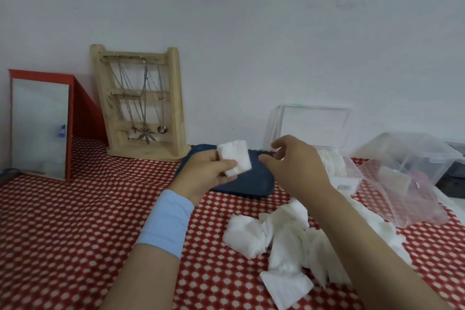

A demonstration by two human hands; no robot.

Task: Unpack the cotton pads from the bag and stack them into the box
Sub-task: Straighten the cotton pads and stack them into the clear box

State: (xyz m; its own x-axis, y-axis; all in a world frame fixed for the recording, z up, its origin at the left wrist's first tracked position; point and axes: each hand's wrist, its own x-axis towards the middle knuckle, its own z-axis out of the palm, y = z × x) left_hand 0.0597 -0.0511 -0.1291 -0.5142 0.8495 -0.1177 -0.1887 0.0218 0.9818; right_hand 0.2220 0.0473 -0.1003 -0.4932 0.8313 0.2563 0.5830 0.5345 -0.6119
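Observation:
My left hand [206, 171] holds a small stack of white square cotton pads [235, 157] between thumb and fingers, raised above the table. My right hand [297, 163] hovers just to the right of it, fingers spread and curled, holding nothing. Behind the right hand stands the clear plastic box [349, 173] with its lid [312, 126] tipped up; some white pads show inside it. A loose pile of cotton pads [284, 241] lies on the red patterned cloth below my right forearm. The crumpled clear bag [407, 191] lies to the right.
A dark blue tray [254, 184] lies under my hands. A wooden jewellery stand [141, 103] with necklaces and a red-framed mirror [40, 126] stand at the back left against the wall. Another clear container [412, 153] sits at the far right.

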